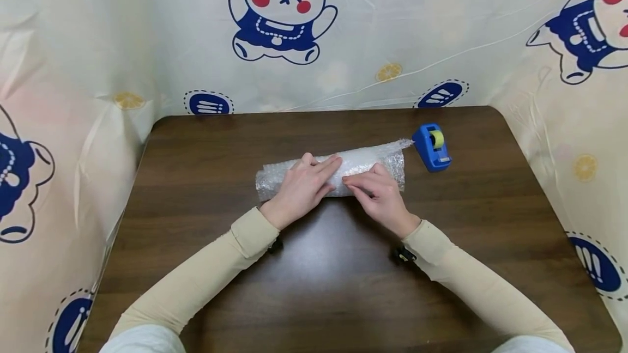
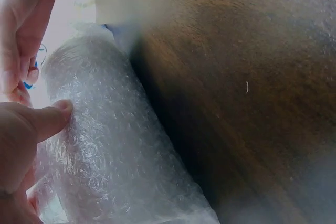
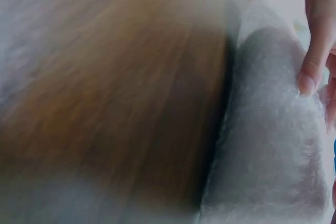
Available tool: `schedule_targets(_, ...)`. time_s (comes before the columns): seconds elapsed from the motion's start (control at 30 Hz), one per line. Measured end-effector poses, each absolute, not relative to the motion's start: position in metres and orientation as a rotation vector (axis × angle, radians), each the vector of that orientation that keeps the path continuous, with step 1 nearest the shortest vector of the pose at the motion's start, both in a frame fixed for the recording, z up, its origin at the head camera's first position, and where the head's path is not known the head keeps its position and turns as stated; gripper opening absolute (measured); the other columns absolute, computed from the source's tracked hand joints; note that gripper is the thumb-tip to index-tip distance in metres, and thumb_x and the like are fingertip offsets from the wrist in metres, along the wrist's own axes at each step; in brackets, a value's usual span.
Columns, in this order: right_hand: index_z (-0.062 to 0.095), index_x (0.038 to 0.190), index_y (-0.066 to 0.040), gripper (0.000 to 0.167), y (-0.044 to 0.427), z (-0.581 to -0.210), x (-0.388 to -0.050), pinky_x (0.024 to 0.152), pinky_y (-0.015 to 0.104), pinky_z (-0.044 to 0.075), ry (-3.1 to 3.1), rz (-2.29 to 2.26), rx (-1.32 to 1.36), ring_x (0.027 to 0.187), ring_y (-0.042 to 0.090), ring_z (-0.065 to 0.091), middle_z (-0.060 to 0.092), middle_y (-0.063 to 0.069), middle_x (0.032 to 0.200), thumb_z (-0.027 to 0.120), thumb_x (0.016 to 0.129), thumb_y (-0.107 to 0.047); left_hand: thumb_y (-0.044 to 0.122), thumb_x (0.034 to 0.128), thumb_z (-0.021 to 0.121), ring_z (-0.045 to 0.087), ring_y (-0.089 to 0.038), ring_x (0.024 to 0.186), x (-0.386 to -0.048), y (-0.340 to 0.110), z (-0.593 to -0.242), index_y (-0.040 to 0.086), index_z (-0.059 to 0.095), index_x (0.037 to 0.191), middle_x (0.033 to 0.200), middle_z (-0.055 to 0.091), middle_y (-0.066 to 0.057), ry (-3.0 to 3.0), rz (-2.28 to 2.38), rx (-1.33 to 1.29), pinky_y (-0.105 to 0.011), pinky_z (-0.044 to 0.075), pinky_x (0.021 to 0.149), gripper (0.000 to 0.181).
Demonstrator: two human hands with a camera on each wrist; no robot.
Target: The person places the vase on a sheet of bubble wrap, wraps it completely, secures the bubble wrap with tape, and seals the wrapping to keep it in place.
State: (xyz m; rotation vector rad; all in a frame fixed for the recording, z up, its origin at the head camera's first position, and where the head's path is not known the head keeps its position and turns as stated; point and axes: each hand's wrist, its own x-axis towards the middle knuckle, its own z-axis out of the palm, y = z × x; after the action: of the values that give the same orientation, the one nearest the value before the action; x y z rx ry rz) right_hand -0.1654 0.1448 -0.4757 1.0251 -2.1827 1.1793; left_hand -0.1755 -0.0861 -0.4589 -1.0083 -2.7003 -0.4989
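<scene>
A roll of clear bubble wrap (image 1: 363,160) lies crosswise on the brown table; whatever is inside is hidden. My left hand (image 1: 310,181) rests on its left half, fingers extended over the top. In the left wrist view, the left thumb (image 2: 56,116) presses the near side of the bubble wrap (image 2: 113,129). My right hand (image 1: 380,195) is at the roll's middle, thumb and forefinger tips close together; any thin strip between them is too small to see. The right wrist view shows the left thumb (image 3: 308,80) against the bubble wrap (image 3: 268,124).
A blue tape dispenser (image 1: 432,147) with a yellow-cored roll stands just beyond the wrap's right end, whose loose corner reaches toward it. Printed cloth (image 1: 314,89) surrounds the back and sides of the wooden table (image 1: 314,277).
</scene>
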Motion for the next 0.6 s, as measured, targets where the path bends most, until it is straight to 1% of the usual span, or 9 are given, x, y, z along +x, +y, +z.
schedule_targets(0.13,0.081,0.107,-0.004,0.022,0.1493,-0.4752,-0.1673,0.076,0.032,0.038,-2.213,1.121,1.087,0.081,0.02,0.057,0.08,0.007,0.105,0.08,0.085,0.002,0.021,0.096,0.076,0.053,-0.026,0.102,-0.1767,-0.0866,-0.4569,0.011,0.058,0.15,0.152,0.056,-0.003,-2.687,-0.5,-1.017,-0.039,0.052,0.076,0.058)
schedule_targets(0.23,0.081,0.106,-0.003,0.022,0.151,-0.4754,-0.1692,0.077,0.034,0.037,-2.206,1.056,1.136,0.079,0.02,0.057,0.079,0.007,0.107,0.079,0.085,0.001,0.02,0.0963,0.076,0.053,-0.026,0.102,-0.1775,-0.0869,-0.4551,0.011,0.058,0.15,0.152,0.056,-0.004,-2.683,-0.509,-1.027,-0.04,0.052,0.078,0.057)
schedule_targets(0.43,0.082,0.105,-0.004,0.023,0.1514,-0.4768,-0.172,0.076,0.036,0.039,-2.166,0.969,1.187,0.076,0.02,0.059,0.08,0.005,0.107,0.081,0.083,0.001,0.019,0.096,0.076,0.053,-0.028,0.1,-0.1777,-0.0868,-0.4531,0.011,0.059,0.148,0.151,0.057,-0.005,-2.675,-0.561,-1.022,-0.041,0.052,0.073,0.055)
schedule_targets(0.6,0.082,0.106,-0.005,0.022,0.1526,-0.4777,-0.1707,0.076,0.036,0.042,-2.2,0.945,1.197,0.077,0.019,0.062,0.08,0.003,0.106,0.08,0.084,0.0,0.018,0.0962,0.076,0.054,-0.027,0.1,-0.1765,-0.0863,-0.4538,0.011,0.06,0.148,0.151,0.058,-0.005,-2.695,-0.573,-1.017,-0.04,0.053,0.072,0.055)
